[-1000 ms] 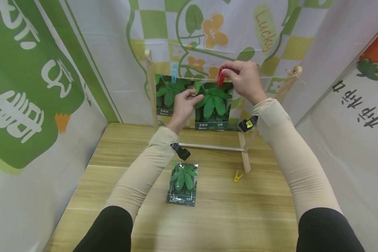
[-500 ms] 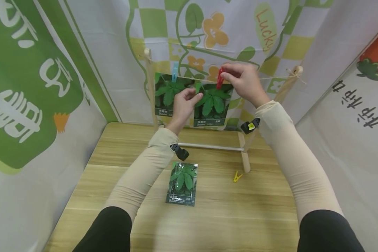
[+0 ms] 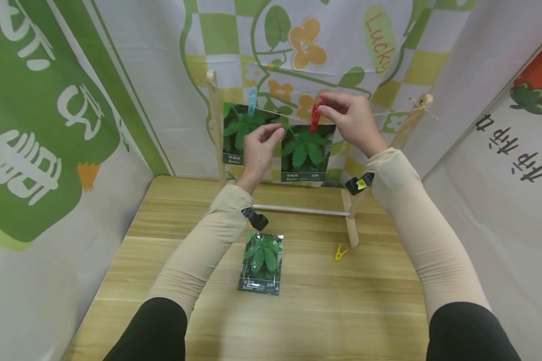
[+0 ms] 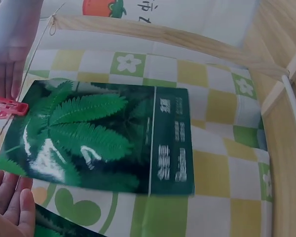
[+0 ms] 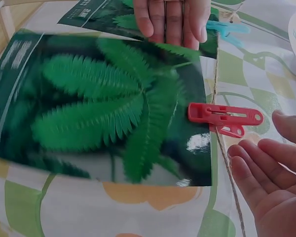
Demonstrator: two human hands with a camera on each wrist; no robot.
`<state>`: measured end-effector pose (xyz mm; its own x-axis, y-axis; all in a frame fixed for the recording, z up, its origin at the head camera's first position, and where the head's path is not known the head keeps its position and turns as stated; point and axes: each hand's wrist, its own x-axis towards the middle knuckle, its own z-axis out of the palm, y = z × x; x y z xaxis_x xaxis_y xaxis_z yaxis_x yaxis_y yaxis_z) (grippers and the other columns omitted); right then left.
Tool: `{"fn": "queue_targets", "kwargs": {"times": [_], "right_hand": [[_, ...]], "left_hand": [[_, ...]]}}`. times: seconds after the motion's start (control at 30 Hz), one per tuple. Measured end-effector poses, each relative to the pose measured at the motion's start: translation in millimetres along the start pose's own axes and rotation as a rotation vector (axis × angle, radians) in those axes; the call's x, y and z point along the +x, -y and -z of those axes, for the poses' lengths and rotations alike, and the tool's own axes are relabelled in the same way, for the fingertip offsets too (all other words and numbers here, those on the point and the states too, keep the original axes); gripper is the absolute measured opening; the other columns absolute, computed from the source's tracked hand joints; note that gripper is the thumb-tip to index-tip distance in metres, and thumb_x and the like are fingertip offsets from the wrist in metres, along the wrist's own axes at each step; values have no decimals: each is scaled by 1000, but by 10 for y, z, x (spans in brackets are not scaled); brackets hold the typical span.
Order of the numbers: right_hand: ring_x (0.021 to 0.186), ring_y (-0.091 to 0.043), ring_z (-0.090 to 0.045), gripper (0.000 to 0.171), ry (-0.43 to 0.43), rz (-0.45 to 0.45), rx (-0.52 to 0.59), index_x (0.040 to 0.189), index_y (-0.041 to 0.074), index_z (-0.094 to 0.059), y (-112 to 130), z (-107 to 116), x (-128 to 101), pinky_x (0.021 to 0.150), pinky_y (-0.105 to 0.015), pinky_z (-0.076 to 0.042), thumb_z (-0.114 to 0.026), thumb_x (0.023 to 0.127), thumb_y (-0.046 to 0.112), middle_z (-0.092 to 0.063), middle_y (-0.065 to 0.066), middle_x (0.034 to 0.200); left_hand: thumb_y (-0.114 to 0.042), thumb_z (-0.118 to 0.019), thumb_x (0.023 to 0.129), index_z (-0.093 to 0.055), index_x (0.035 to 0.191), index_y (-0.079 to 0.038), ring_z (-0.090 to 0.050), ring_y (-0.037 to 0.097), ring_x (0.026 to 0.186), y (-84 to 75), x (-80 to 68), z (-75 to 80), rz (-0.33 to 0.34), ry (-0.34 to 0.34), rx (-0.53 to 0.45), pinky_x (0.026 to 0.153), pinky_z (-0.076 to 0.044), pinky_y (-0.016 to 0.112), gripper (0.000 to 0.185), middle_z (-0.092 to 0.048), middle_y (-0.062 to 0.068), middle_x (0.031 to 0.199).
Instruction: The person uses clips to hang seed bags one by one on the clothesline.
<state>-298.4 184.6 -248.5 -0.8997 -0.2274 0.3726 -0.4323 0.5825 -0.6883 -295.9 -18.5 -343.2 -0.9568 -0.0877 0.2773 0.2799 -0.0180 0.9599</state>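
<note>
String line: blue peg [image 3: 252, 107], two hung packets [image 3: 307, 150] and red peg [image 3: 315, 117] fill its left half; right half bare.
Rack posts [image 3: 215, 125]: fence both ends.
Counter [image 3: 366, 301]: near edge open (packet [image 3: 262, 263], yellow peg [image 3: 341, 253] mid-counter).

Wooden table [image 3: 325, 311] amid green-and-white printed fabric walls [image 3: 40, 125]

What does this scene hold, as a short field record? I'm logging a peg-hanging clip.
left hand: open, straight fingers at the right hung packet
right hand: open, just off the red peg
red peg: clipped on that packet's top edge
blue peg: on the left hung packet
table: third packet and yellow peg lying loose
</note>
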Motion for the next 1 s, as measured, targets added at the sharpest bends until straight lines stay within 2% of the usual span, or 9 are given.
{"fn": "queue_targets", "kwargs": {"times": [0.17,0.37,0.43,0.7,0.83,1.0], "right_hand": [[100,-10,-67,37,-7,27,34,128,1,-62,-17,0,-42,90,-21,-54,-64,95,18,-67,-17,123],[114,-25,-64,43,29,68,61,133,-1,-56,-24,1,-138,96,-25,-52,-65,94,13,-63,-19,128],[118,-28,-61,43,21,84,70,133,-1,-56,-27,2,-171,100,-27,-51,-65,93,12,-62,-19,129],[121,-29,-58,45,-17,132,131,132,-4,-56,-57,12,-317,105,-29,-47,-68,90,7,-59,-25,131],[124,-30,-57,47,-11,131,128,133,-4,-55,-76,12,-380,106,-27,-46,-68,90,8,-58,-23,133],[125,-31,-56,48,-10,114,124,133,-3,-55,-101,-3,-451,107,-27,-45,-69,89,9,-58,-22,134]], "left_hand": [[-19,-63,96,-65,119,1,-68,27,104,-3,-25,41,-27,17,-42,91,-54,27,31,-71,17,113],[-17,-61,97,-62,124,3,-68,21,103,-10,-66,91,-53,43,-88,97,-53,37,34,-69,19,117],[-16,-60,97,-60,125,4,-67,24,106,-14,-82,110,-62,58,-105,98,-52,38,34,-68,21,119],[-13,-60,97,-58,128,5,-60,37,118,-28,-153,167,-52,107,-163,100,-51,27,36,-63,24,127],[-12,-60,97,-56,130,5,-57,40,121,-51,-197,184,-59,121,-188,102,-50,27,37,-61,25,129],[-14,-60,97,-57,130,1,-58,37,121,-66,-251,212,-65,134,-170,103,-49,27,37,-62,23,129]]}}
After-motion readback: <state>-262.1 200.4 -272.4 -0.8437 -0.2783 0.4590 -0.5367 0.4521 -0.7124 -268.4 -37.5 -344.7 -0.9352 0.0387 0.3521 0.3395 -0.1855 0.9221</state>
